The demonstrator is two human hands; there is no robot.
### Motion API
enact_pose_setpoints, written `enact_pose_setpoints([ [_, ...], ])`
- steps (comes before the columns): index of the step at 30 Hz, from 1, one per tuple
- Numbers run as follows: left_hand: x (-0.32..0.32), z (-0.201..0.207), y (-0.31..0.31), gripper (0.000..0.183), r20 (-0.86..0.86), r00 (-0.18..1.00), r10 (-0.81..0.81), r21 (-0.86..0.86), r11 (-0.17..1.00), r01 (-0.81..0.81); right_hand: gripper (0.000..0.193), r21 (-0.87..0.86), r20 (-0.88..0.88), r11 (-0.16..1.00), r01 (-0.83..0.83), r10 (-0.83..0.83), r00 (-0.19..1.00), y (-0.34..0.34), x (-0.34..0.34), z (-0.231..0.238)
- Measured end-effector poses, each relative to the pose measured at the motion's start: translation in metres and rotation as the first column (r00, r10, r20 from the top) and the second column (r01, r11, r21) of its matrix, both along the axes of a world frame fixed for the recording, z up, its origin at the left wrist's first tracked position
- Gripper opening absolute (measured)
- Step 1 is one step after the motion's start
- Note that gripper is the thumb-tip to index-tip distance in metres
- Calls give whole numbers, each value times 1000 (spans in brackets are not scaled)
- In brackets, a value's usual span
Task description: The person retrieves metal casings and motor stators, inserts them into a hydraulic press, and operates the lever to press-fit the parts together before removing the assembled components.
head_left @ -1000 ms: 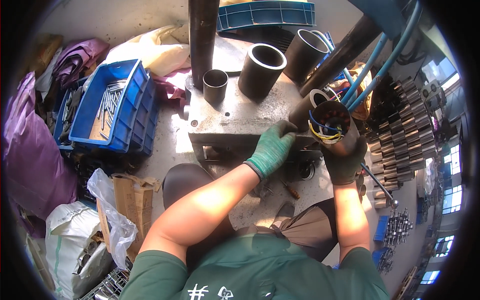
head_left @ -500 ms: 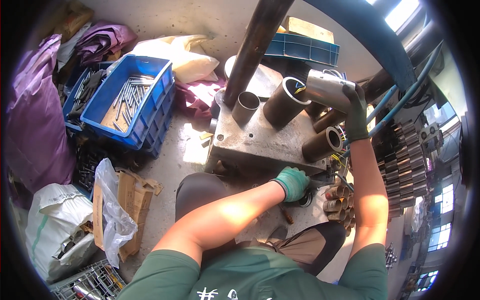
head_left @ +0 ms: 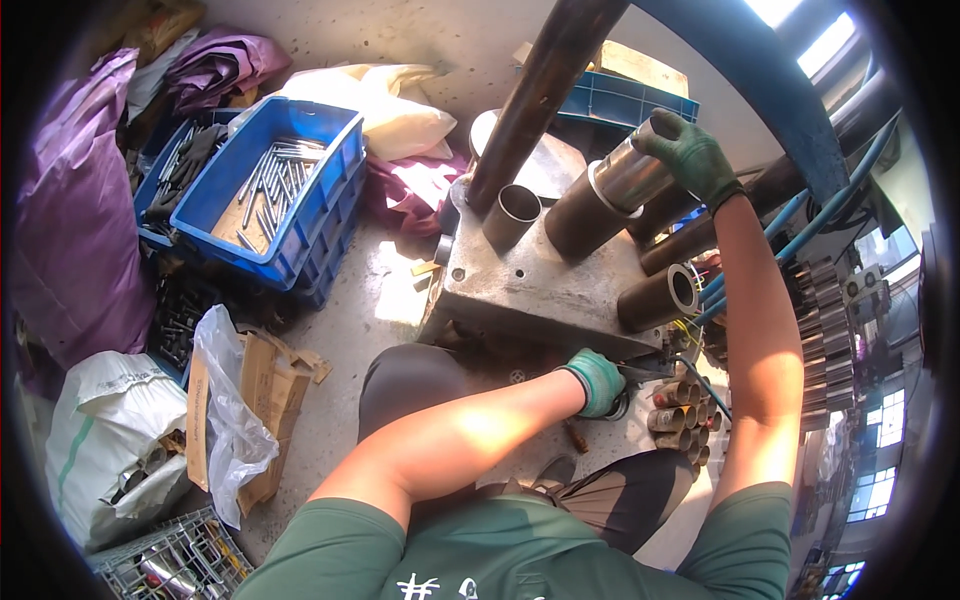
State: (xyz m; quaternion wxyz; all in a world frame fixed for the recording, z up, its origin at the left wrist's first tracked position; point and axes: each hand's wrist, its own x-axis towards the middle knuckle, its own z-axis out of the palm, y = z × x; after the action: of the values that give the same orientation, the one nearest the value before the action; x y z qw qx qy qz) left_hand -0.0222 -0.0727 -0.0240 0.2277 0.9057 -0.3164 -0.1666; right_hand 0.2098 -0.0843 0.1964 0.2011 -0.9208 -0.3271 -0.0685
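My right hand [head_left: 697,160], in a dark green glove, is closed round the upper end of a shiny metal tube [head_left: 630,176]. The tube is tilted in line with a thick dark cylinder [head_left: 585,222], its lower end at or inside the pale-rimmed mouth. That cylinder stands on a heavy steel block [head_left: 545,290], between a shorter open pipe [head_left: 512,218] and another thick-walled pipe [head_left: 655,300]. Low at the block's front edge, my left hand [head_left: 600,383], in a teal glove, has its fingers curled; what they grip is hidden.
Left of the block stands a blue crate [head_left: 270,190] of metal rods. A dark pole [head_left: 545,95] rises behind the block. Stacked short tubes [head_left: 682,418] lie by my knee, with blue hoses [head_left: 840,205] at right. Torn cardboard [head_left: 265,410] and a white sack [head_left: 110,450] lie at lower left.
My right hand has swung the metal tube from a near-level tilt beside the thick cylinder into line with its mouth. My left hand stays low by the block; the whole view has shifted slightly.
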Motion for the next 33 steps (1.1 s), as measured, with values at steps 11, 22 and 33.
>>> enact_pose_setpoints([
  [11, -2, -4, -5, 39, -18, 998, -66, 45, 997, 67, 108, -133, 275, 988, 79, -40, 961, -9, -3, -10],
  [22, 38, 20, -7, 47, 114, 732, 672, -658, 603, -452, 30, -603, 119, 797, -36, 134, 984, -230, -186, 10],
  [33, 93, 9, -67, 98, -623, 781, 47, -774, -183, -606, 29, -226, -104, 934, 277, -305, 947, -400, -319, -15],
])
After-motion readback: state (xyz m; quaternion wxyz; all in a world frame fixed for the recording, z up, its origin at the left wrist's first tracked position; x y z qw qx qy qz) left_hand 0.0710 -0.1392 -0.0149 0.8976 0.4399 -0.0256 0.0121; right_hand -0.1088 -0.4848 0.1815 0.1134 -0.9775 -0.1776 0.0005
